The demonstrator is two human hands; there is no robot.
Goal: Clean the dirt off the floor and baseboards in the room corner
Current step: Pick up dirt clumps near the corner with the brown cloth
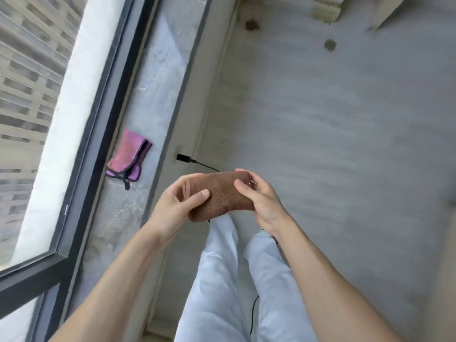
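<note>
Head view: nubby brown cloth [222,193], rolled into a thick cylinder, gripped at both ends above pale trousers [232,280] — left hand [179,206] curled round one end, right hand [259,198] pinching the other. Folded pink microfibre cloth [128,159] flat on mottled grey stone sill [158,77]. Dull grey floor [333,144], two dark dirt spots [251,25].

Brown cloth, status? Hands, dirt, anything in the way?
Left hand and right hand both grip brown cloth, waist-high. Two dirt spots on floor ahead, unwiped. Black cable near legs.
</note>
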